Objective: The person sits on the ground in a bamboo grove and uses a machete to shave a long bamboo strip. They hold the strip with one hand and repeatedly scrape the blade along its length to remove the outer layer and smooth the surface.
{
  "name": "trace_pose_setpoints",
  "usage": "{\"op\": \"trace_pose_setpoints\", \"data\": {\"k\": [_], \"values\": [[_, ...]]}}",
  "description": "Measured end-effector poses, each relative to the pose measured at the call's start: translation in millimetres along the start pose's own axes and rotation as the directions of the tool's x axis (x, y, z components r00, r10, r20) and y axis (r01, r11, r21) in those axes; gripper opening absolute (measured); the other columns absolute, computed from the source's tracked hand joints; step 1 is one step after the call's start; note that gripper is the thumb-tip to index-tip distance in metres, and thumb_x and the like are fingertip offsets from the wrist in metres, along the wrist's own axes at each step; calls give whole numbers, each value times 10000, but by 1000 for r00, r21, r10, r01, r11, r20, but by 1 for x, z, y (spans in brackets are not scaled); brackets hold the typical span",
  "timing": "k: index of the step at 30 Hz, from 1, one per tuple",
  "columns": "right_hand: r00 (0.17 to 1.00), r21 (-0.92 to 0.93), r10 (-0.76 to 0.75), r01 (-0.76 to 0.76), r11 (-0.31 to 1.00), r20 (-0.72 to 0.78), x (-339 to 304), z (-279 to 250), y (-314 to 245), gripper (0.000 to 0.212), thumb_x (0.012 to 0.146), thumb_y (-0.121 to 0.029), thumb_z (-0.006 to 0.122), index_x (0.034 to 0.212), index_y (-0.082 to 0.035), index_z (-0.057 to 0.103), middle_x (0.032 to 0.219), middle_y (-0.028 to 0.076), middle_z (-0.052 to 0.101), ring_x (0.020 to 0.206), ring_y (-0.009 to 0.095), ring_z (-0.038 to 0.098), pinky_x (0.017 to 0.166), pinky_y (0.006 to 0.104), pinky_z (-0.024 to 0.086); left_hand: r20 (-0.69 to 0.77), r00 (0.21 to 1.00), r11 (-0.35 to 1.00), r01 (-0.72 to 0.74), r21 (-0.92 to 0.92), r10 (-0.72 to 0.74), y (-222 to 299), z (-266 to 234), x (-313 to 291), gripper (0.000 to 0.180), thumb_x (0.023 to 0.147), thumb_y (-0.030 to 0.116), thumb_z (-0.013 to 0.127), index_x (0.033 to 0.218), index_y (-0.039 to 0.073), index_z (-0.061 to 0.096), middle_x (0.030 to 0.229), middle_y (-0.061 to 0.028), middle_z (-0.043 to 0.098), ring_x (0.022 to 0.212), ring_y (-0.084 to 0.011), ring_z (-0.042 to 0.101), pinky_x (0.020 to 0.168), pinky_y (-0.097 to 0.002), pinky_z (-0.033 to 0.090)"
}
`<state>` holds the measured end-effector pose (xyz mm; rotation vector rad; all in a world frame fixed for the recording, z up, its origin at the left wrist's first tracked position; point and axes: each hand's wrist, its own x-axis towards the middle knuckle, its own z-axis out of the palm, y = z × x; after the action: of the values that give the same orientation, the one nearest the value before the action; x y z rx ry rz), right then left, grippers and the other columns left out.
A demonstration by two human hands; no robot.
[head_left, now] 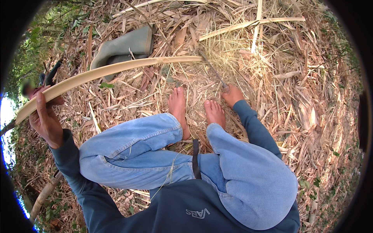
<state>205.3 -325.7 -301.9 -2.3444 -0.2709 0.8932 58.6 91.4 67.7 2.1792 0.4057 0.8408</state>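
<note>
My left hand (47, 122) is raised at the far left, closed round one end of a long, pale bamboo strip (112, 66). The strip curves across in front of me, and its other end reaches the middle, above my bare feet. In my right hand (232, 95), beyond my right foot, is the handle of a knife (214, 71) with a thin, dark blade. The blade slants up and left, and its tip lies close to the strip's far end; whether they touch I cannot tell. Fine pale shavings (229, 58) lie round the blade.
A pair of green rubber boots (128, 44) lies beyond the strip. More split strips (248, 26) are on the leaf-covered ground at the far right. Another person (48, 83) is at the left edge. A thick pole (46, 194) lies at the lower left.
</note>
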Motion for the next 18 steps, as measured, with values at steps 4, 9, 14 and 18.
{"op": "trace_pose_setpoints", "data": {"k": [4, 9, 14, 18], "values": [[998, 114, -69, 67, 991, 11, -15, 5, -20, 468, 786, -285, 643, 1116, 36, 562, 951, 264, 644, 896, 400, 630, 787, 437, 494, 93, 996, 999, 1, 33, -4, 4, -5, 2, 354, 986, 181, 444, 1174, -96, 561, 1091, -189, 625, 754, -176, 612, 676, -284, 497], [1000, 151, -20, 23, 988, -23, -13, 6, -3, 416, 784, -288, 670, 1056, 14, 584, 902, 234, 643, 839, 360, 626, 754, 418, 487, 147, 988, 993, -38, -110, 55, 1, -4, 5, 350, 973, 171, 448, 1191, -91, 530, 1089, -191, 608, 761, -188, 610, 683, -290, 501], [948, 356, -319, 301, 885, -9, -44, -12, -75, 353, 800, -275, 689, 980, 11, 586, 802, 187, 636, 731, 278, 623, 678, 391, 475, 181, 984, 993, 19, -117, 2, -2, -12, 1, 273, 965, 145, 458, 1102, -70, 555, 975, -137, 594, 699, -173, 638, 598, -280, 545], [950, 310, -310, 284, 907, 37, -47, -2, -95, 330, 783, -279, 667, 973, -23, 584, 795, 196, 640, 774, 376, 636, 698, 419, 493, 192, 981, 996, 25, -87, -8, 14, 2, -4, 244, 962, 140, 471, 1073, -57, 562, 904, -121, 591, 667, -161, 630, 560, -281, 541]]}}
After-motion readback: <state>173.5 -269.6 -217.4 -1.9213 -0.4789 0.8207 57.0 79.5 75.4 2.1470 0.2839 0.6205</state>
